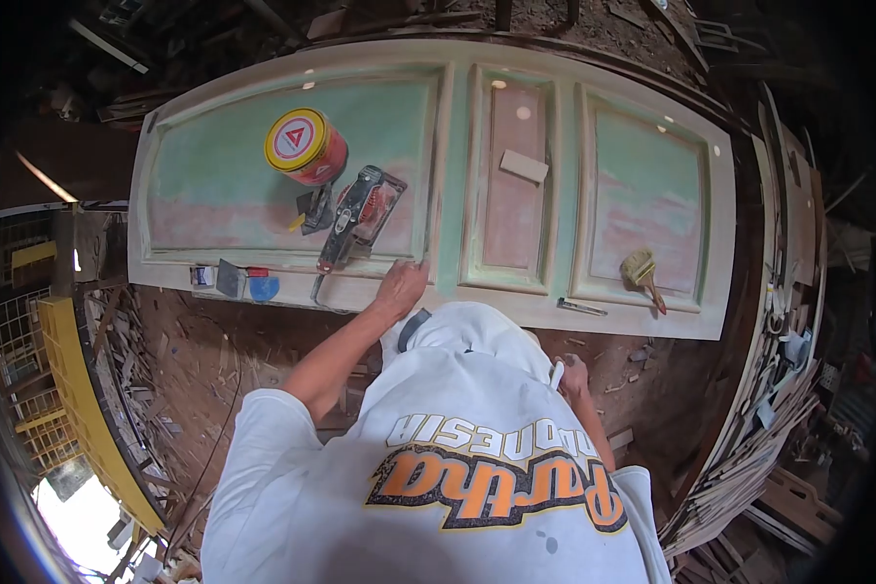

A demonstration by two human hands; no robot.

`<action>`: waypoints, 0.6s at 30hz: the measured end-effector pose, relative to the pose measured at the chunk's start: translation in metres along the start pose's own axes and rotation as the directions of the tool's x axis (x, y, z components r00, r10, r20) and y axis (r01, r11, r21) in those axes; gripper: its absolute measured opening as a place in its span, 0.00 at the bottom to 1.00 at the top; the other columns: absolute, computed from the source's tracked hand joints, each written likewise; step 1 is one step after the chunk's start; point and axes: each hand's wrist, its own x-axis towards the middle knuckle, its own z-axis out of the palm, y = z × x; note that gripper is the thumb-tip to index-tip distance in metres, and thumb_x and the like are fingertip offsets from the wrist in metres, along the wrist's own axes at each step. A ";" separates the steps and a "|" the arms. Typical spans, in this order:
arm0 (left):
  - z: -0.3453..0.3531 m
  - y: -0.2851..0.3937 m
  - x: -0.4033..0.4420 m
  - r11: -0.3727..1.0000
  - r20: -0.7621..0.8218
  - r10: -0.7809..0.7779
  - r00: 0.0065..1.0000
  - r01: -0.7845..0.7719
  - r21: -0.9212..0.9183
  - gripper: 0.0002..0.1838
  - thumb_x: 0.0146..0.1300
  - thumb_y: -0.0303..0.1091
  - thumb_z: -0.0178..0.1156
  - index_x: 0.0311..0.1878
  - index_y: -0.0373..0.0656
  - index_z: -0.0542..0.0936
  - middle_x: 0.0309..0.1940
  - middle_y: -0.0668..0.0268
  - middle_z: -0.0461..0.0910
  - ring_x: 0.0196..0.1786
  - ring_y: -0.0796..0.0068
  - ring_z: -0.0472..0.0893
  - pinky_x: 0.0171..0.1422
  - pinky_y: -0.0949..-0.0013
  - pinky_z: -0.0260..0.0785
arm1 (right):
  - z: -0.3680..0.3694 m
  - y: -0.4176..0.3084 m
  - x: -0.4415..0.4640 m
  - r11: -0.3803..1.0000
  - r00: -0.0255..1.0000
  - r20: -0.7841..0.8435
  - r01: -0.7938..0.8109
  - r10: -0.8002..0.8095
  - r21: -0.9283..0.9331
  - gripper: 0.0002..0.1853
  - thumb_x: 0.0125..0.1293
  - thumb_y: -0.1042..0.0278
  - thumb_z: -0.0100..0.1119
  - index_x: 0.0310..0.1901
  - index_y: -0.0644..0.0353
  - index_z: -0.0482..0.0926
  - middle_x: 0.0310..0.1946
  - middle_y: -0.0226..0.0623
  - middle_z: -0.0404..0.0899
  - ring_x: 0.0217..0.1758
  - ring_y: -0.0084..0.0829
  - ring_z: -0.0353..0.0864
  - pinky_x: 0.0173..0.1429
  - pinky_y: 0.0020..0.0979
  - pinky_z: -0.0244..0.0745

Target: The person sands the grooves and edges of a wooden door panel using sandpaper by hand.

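A wide panelled wooden door (445,195) lies flat before me, its recessed panels smeared green and pink. At its near edge, my left hand (402,286) rests on the pale frame, with fingers together and no held object visible. My right hand (573,375) is low beside my trousers, off the door, its fingers curled around something small and pale that I cannot make out. Nearest my left hand is a black and red power sander (360,219). Behind it stands a can with a yellow lid (307,146). Dark scrapers (314,209) lie between them.
A pale block (524,166) lies on the middle panel. A paintbrush (640,273) and a slim tool (582,307) lie at the right. A blue scraper (264,288) and a grey scraper (230,278) sit on the near left edge. Stacked boards (749,438) stand at right.
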 end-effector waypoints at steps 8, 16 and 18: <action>-0.017 0.024 0.023 0.994 0.219 -0.110 0.970 0.112 0.006 0.21 0.75 0.26 0.56 0.68 0.26 0.76 0.42 0.38 0.90 0.52 0.39 0.91 0.59 0.43 0.83 | -0.015 -0.017 -0.013 0.998 0.992 -0.118 -0.039 0.045 0.051 0.31 0.73 0.50 0.73 0.68 0.65 0.85 0.63 0.59 0.88 0.70 0.55 0.87 0.73 0.47 0.81; 0.002 0.026 0.038 0.600 0.147 -0.700 0.699 0.687 -0.411 0.17 0.70 0.32 0.62 0.55 0.32 0.89 0.55 0.40 0.90 0.62 0.38 0.88 0.71 0.47 0.79 | 0.007 0.019 -0.019 0.987 0.996 0.024 -0.091 0.088 0.130 0.31 0.73 0.48 0.72 0.66 0.67 0.86 0.63 0.57 0.89 0.69 0.51 0.89 0.72 0.44 0.82; 0.000 0.043 0.033 0.456 0.122 -0.797 0.591 0.722 -0.520 0.19 0.72 0.32 0.61 0.60 0.31 0.86 0.55 0.40 0.90 0.62 0.38 0.89 0.70 0.47 0.79 | 0.005 0.020 -0.020 0.995 0.995 0.037 -0.093 0.092 0.025 0.32 0.73 0.48 0.72 0.66 0.68 0.86 0.63 0.57 0.89 0.69 0.52 0.89 0.72 0.44 0.82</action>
